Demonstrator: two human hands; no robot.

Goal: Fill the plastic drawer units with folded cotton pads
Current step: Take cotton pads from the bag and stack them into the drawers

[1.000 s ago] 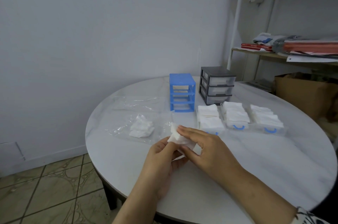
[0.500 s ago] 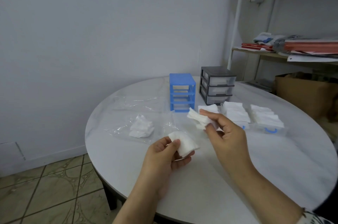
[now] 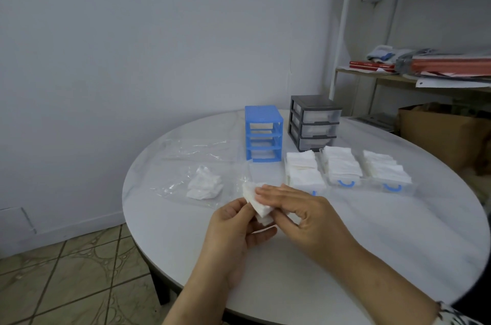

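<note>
**Mostly filled drawers out on table, both hands on one cotton pad**

Blue drawer unit point(image 3: 263, 133) stands at back of round white table point(image 3: 372, 245), its three slots showing through as bare frame. Just right of it, dark grey drawer unit point(image 3: 314, 123) with three clear drawers pushed in; contents too hazy to tell. In front of the grey unit, three clear drawers in a row, apart from both units: left drawer point(image 3: 304, 173), middle drawer point(image 3: 342, 168), right drawer point(image 3: 385, 172), each heaped with folded white pads. Blue handles show on the middle and right ones; the left one's handle is mostly hidden behind the right hand.

Left hand point(image 3: 236, 229) has fingers curled, pinching the cotton pad point(image 3: 259, 202) from the left side with thumb and fingertips. Right hand point(image 3: 300, 213) grips the same pad from the right, fingers laid long across its top, thumb underneath. Pad sits above the table's near-left part, in front of the blue unit.

Left of the hands, clear plastic bag point(image 3: 186, 165) lies flat, with a loose clump of pads point(image 3: 204, 186) on it. Shelf rack point(image 3: 398, 72) with papers and a cardboard box point(image 3: 446, 133) stand behind right.
</note>
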